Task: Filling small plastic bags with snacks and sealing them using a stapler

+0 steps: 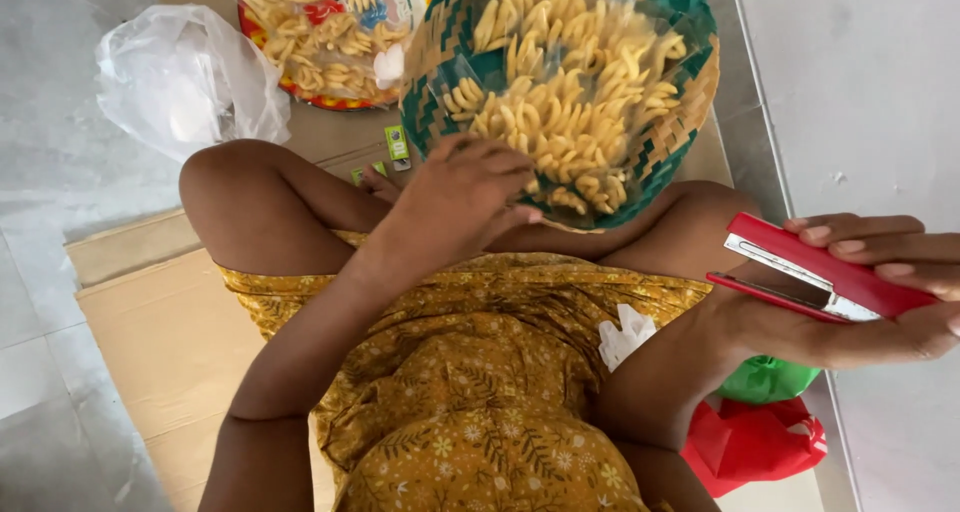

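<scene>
While left hand (455, 197) grips snack tray (690, 122), right hand (850, 292) holds red stapler (815, 270).

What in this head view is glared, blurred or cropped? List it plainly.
Head view: soft, even daylight with weak shadows; white glare on the crumpled clear plastic bag and on the film over the green woven basket of yellow snacks; left hand at the basket rim looks slightly soft; right hand, holding the red stapler, is cropped by the frame edge.
</scene>
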